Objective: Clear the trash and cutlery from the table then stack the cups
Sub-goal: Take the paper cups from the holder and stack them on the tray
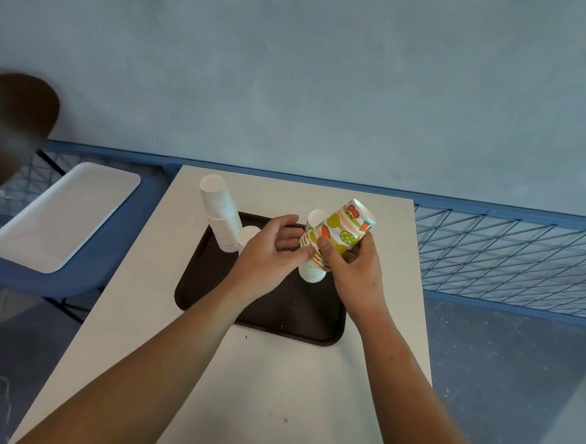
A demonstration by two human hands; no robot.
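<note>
Above the brown tray (279, 312), your right hand (357, 273) grips a stack of fruit-printed paper cups (341, 230), thumb across the front and fingers curled behind. The stack is tilted, closed bottoms up and away from you, rims down toward your left. Your left hand (265, 258) is loosely spread beside it, its thumb tip touching the rim end and its fingers reaching past the stack without closing round it.

Just behind the printed cups, a short white cup stack (312, 274) stands upside down on the tray. A tall white cup stack (218, 210) stands at the tray's far left corner, with a lone white cup (248, 233) partly hidden behind your left hand. The tray lies on the pale tabletop (274, 392). To your left, a white tray (62, 214) rests on a blue chair (41, 283); to your right is blue wire mesh (505, 255).
</note>
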